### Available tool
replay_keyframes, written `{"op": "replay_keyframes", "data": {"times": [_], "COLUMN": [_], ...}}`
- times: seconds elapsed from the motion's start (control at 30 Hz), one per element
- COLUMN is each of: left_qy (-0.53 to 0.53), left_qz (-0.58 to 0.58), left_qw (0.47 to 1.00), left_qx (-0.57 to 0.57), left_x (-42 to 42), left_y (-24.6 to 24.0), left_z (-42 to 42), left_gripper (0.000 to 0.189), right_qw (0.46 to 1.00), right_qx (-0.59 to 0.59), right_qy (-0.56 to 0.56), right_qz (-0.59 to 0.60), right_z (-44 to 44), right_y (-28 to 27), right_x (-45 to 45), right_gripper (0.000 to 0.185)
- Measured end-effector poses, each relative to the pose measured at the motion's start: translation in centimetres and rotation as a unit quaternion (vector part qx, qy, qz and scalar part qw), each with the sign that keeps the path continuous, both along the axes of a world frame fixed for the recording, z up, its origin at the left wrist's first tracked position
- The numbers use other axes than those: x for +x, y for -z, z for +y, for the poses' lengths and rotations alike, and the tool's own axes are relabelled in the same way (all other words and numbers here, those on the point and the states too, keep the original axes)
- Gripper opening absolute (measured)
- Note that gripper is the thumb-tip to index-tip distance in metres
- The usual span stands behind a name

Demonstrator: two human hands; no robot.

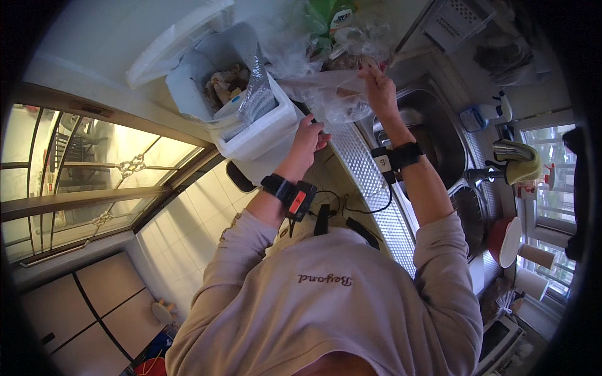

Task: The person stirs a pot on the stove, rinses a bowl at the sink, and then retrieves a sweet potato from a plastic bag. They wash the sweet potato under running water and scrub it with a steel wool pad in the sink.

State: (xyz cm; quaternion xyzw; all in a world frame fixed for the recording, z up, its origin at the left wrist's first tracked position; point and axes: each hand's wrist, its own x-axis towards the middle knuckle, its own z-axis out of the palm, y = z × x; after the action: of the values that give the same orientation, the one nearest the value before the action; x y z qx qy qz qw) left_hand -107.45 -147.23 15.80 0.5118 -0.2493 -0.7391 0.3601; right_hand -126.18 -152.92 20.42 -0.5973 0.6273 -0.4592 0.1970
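My right hand (380,91) pinches the edge of a clear plastic bag (336,94) at the near corner of the sink. The bag stretches left from my fingers, crumpled, and its contents are hard to make out. My left hand (308,143) hangs beside a white foam box (256,141), fingers apart and partly curled, holding nothing that I can see. A silver-lined insulated bag (256,94) stands in the box with its mouth spread. Pale brown lumps (228,84) lie inside it; what they are cannot be told.
A green bottle (322,19) stands among more clear plastic. Right of my hands is a steel sink (454,136) with a faucet (484,175), a spray bottle (475,117) and a red bowl (498,242). A foam slab (174,44) leans behind the box. Cables (371,210) hang from my wrist devices.
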Motion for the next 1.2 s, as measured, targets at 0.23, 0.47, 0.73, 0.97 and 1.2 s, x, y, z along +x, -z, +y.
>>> {"op": "replay_keyframes", "data": {"times": [0.23,0.47,0.73,0.97,1.2], "left_qy": [-0.041,0.096,0.198,0.108,0.08], "left_qz": [0.01,-0.023,-0.287,-0.199,0.091], "left_qw": [0.998,0.979,0.764,0.919,0.975], "left_qx": [-0.046,-0.178,-0.543,-0.321,-0.185], "left_x": [-2.4,-3.7,-6.3,-7.9,-9.0], "left_y": [0.4,-1.7,1.3,8.8,10.1], "left_z": [-1.8,-0.8,1.2,-3.4,-4.2], "left_gripper": [0.038,0.016,0.02,0.017,0.027], "right_qw": [0.999,0.994,0.987,0.992,0.993], "right_qx": [-0.014,0.012,0.014,0.066,0.088], "right_qy": [-0.007,0.016,0.005,-0.024,-0.078], "right_qz": [-0.035,-0.106,-0.163,-0.102,-0.013], "right_z": [1.0,2.5,2.9,5.6,9.3], "right_y": [-2.4,-3.7,-2.6,-2.3,-1.3], "right_x": [0.5,0.6,0.0,0.2,0.8], "right_gripper": [0.018,0.017,0.014,0.019,0.029]}}
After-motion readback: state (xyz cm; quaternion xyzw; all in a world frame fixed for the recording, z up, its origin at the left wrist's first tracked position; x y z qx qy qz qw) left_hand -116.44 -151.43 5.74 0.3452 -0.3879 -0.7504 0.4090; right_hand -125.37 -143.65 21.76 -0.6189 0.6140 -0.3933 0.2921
